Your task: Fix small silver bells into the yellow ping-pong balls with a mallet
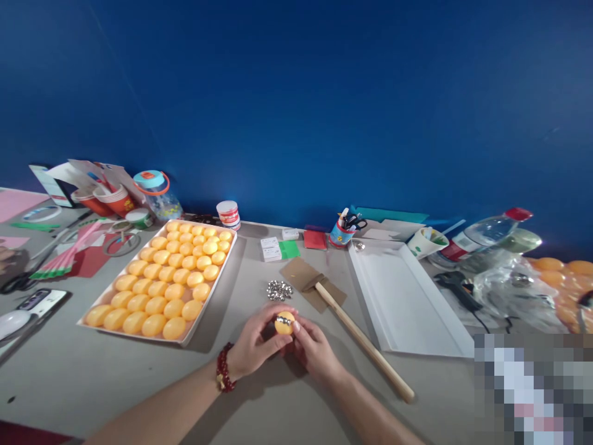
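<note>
Left hand (252,351) and right hand (316,353) clasped one yellow ball (284,323) in a shared grip; left of it, the tray (134,332) looked full, most balls (172,276) seemingly untouched.

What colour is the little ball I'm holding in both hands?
The ball is yellow-orange, with a small silvery piece on it. Head view shows it best.

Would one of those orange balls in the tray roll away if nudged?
Likely yes: the orange balls look round and smooth, and only the tray rim seems to pen them. Probably light: left hand and right hand pinch the held ball by fingertips.
</note>
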Demonstrator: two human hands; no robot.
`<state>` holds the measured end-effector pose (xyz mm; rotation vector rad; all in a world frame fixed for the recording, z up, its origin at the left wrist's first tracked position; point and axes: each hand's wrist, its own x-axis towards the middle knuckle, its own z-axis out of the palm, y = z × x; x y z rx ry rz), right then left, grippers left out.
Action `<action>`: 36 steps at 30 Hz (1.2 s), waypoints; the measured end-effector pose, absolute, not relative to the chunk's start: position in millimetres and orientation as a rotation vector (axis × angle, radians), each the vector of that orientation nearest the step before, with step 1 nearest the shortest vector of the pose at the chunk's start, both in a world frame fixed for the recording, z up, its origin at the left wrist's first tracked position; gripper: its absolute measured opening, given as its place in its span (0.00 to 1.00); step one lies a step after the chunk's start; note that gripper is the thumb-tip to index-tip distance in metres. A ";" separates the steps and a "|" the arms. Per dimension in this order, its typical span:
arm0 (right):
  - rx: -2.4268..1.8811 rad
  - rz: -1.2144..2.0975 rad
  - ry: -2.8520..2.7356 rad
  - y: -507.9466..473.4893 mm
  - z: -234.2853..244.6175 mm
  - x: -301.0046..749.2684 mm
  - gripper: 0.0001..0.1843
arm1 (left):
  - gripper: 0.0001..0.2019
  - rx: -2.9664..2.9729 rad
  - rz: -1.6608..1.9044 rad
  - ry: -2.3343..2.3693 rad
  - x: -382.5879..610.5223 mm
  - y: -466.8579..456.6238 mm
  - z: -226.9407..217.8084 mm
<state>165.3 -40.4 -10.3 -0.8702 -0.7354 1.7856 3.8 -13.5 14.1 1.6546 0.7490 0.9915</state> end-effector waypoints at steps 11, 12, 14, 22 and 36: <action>-1.178 1.367 -1.211 -36.7 -2.5 177.2 0.19 | 0.18 1.207 1.223 0.932 -1.0 -2.1 17.3; -1.251 1.236 -1.288 -34.1 -0.3 182.4 0.16 | 0.19 1.157 1.256 0.966 -1.2 -0.5 17.4; -1.343 0.982 -1.426 -28.2 2.2 193.2 0.11 | 0.22 1.100 1.274 0.991 -1.0 1.1 17.0; -1.504 0.566 -1.898 -5.5 4.8 200.0 0.12 | 0.18 1.024 1.200 0.840 4.0 -5.2 9.6; -1.524 0.548 -1.952 11.0 6.6 189.0 0.08 | 0.16 1.006 1.206 0.662 6.5 -7.9 9.1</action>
